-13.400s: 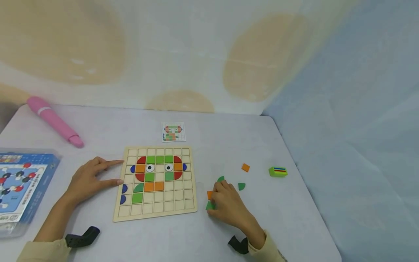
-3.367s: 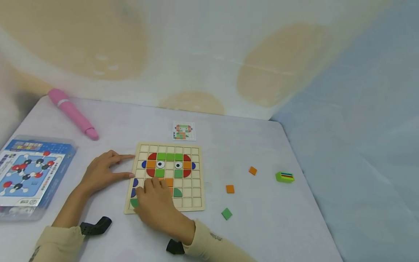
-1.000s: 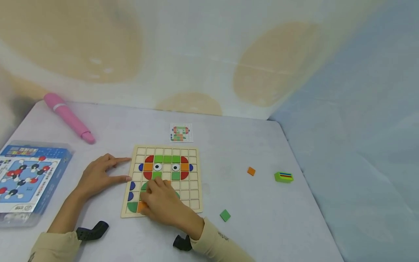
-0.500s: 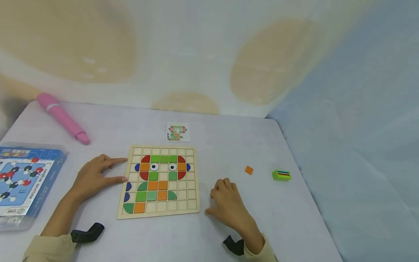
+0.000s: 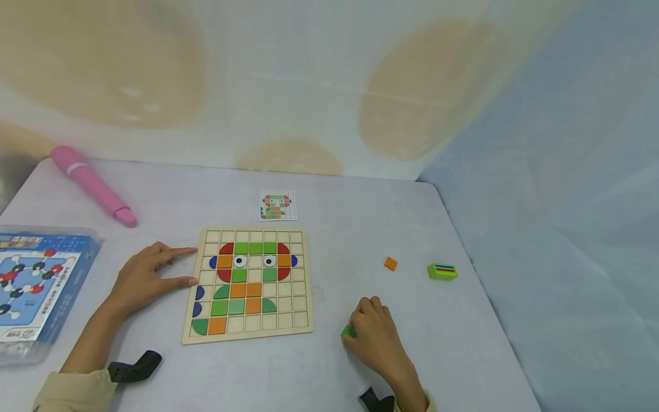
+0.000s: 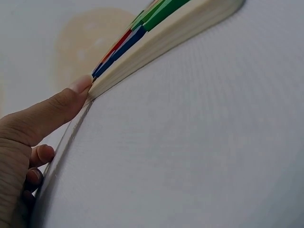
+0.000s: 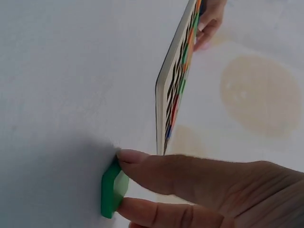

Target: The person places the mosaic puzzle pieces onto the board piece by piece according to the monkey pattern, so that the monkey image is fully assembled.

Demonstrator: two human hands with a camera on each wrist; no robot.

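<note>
In the head view, a wooden grid board (image 5: pixel 247 286) carries coloured tiles forming a face and body. My left hand (image 5: pixel 141 283) touches its left edge with thumb and index fingertip, fingers fairly straight; the left wrist view shows the thumb (image 6: pixel 61 107) at the board's side. To the right of the board, my right hand (image 5: pixel 376 337) pinches a green square tile (image 7: pixel 114 187) between thumb and finger, low over the tabletop. A loose orange square tile (image 5: pixel 390 263) lies beyond that hand.
A small picture card (image 5: pixel 277 205) lies behind the board. At far left are a pink pen-shaped object (image 5: pixel 95 186) and a boxed molecule set (image 5: pixel 41 292). A green block with striped top (image 5: pixel 442 272) sits at the right.
Several tiles have gone onto the board's lower rows, lastly an orange square in the bottom row. My right hand has moved right, off the board, and taken hold of the green square tile.
</note>
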